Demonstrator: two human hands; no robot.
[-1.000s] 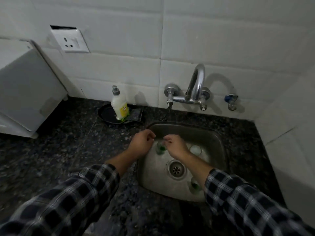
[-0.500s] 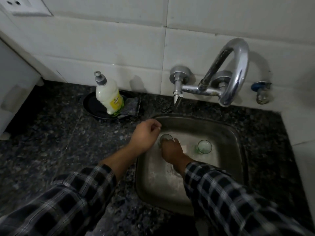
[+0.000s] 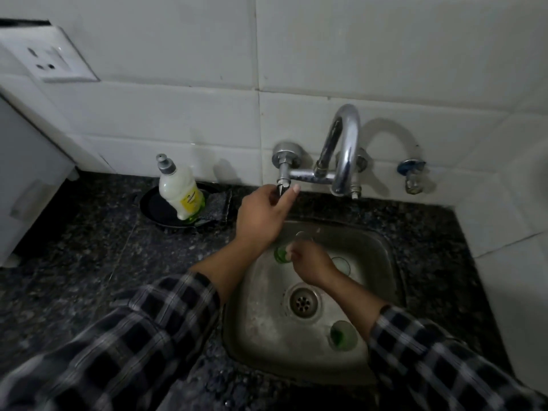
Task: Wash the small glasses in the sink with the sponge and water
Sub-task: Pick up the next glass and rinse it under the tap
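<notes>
Head: left hand (image 3: 262, 216) pinches tap handle (image 3: 281, 185); right hand (image 3: 311, 262) grips glass (image 3: 281, 255) (green-tinted).

A small clear glass with a green-tinted base (image 3: 281, 254) is sitting tilted in the grip of the right hand (image 3: 311, 265), over the back part of the square stainless-steel sink (image 3: 252, 321), its rim pointing toward the far wall. A second small clear glass (image 3: 341, 264) is standing upright on the sink floor just to the right of that hand. A third small glass, green at the bottom (image 3: 342, 336), is standing near the front right corner. A dark grey scouring sponge (image 3: 218, 204) is resting in a black round dish (image 3: 154, 203) on the table (image 3: 89, 247), left of the sink.
</notes>
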